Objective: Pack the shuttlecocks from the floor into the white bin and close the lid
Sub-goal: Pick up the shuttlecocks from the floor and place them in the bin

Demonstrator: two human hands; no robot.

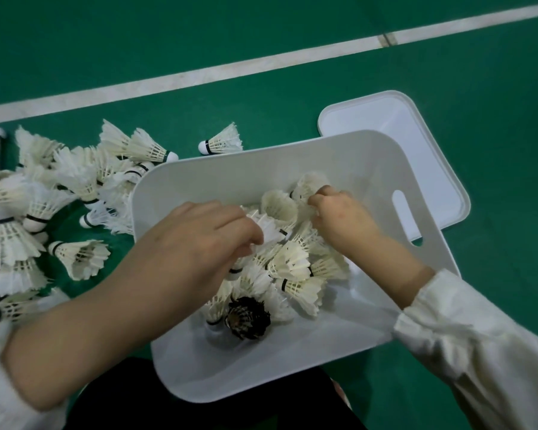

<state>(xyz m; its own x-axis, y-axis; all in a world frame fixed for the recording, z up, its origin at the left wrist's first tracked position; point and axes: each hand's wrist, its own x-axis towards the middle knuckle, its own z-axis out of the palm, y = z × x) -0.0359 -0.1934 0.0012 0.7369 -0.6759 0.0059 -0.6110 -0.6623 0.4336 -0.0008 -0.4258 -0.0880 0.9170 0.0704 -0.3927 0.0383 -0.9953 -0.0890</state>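
Both hands are down inside the white bin (230,175), which sits on the green floor (292,32). The left hand (205,240) has its fingers curled round a white shuttlecock (272,232), whose feathers stick out past the fingertips toward the right hand (339,215). The right hand pinches the feathered rim of a second shuttlecock (309,183) between thumb and curled fingers, holding it close to the bin's far wall. Between and below the two grips lie the packed shuttlecocks (292,265), tumbled at all angles on the bin's bottom. Nearer the person than the left grip, a dark shuttlecock (247,318) stands among them with its open end up. Just right of the right hand, the bin wall has a handle slot (401,209). Beyond that wall, the lid (416,135) lies on the floor, partly hidden by the bin. Outside the bin, left of the left hand, a heap of shuttlecocks (44,197) lies on the floor, touching the bin's left edge. A lone shuttlecock (222,141) lies on its side just past the far rim. A white line (261,60) crosses the floor well beyond both hands. A pale sleeve (479,336) covers the right forearm.
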